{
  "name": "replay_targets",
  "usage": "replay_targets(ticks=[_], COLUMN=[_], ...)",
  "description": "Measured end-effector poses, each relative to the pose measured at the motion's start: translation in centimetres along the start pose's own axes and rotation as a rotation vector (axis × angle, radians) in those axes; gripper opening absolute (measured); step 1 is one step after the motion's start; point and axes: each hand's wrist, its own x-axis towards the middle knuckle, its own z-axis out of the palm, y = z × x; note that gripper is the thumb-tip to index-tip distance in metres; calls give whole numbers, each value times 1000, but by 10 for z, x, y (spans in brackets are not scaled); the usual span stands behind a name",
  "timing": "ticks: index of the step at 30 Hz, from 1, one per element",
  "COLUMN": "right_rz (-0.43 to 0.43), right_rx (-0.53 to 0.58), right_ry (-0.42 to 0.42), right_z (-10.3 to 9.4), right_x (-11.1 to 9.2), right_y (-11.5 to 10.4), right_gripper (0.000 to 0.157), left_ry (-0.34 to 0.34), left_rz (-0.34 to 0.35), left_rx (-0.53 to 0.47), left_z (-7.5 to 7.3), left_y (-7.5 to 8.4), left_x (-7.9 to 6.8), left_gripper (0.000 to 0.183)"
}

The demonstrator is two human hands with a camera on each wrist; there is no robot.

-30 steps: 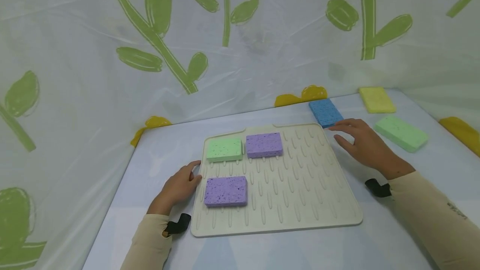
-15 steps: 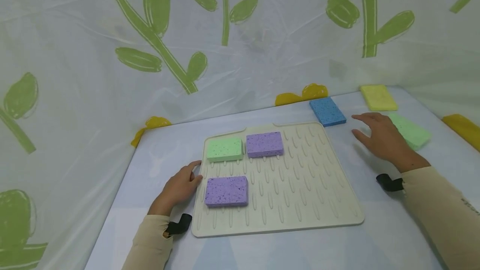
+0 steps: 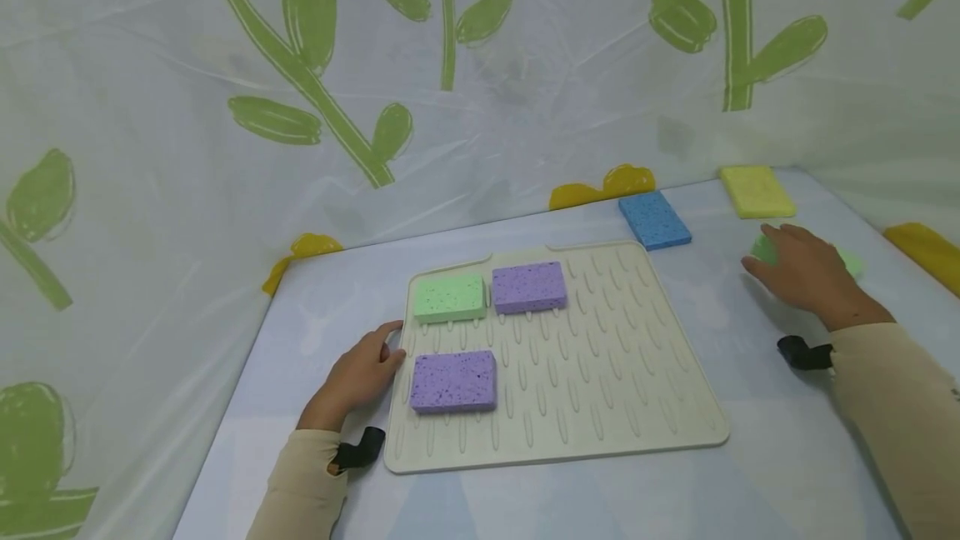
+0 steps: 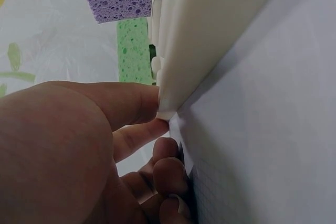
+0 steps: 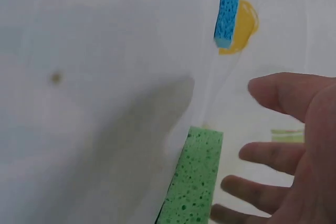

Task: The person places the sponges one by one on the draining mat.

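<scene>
My left hand (image 3: 360, 377) rests at the left edge of a cream ridged drying mat (image 3: 585, 373). In the left wrist view, the thumb and index fingertips touch the mat's edge and the other fingers are loosely curled on the table. On the mat lie a green sponge (image 3: 449, 298), a purple sponge (image 3: 528, 287) beside it and another purple sponge (image 3: 453, 382) nearer. My right hand (image 3: 806, 277) hovers over a second green sponge (image 3: 851, 262), partly hiding it. The right wrist view shows its fingers spread, apart from that green sponge (image 5: 191, 182).
A blue sponge (image 3: 655, 220) lies just behind the mat's far right corner. Farther right, a yellow sponge (image 3: 757, 192) sits near the table's back edge. A white curtain (image 3: 540, 132) printed with plants hangs behind the table.
My right hand has moved right, from beside the blue sponge to over the loose green sponge. The left hand stays at the mat's edge, and the sponges have not moved.
</scene>
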Motion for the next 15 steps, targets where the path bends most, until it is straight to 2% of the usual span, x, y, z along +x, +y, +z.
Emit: replay_targets(ticks=[4,9,15], right_rz=[56,71,127], right_rx=[-22,-59,-17], right_ry=[-70,-77,-104], right_z=[-3,-7,-7], right_x=[-1,-4,-7], right_y=[8,13,16], right_gripper=[77,74,72], left_ry=[-6,-1,-1], left_rz=[-4,-10,-7], left_rx=[2,11,10], left_z=[0,-1,-2], left_y=[0,-1,1], left_x=[-1,-1,-1], left_gripper=[56,56,56])
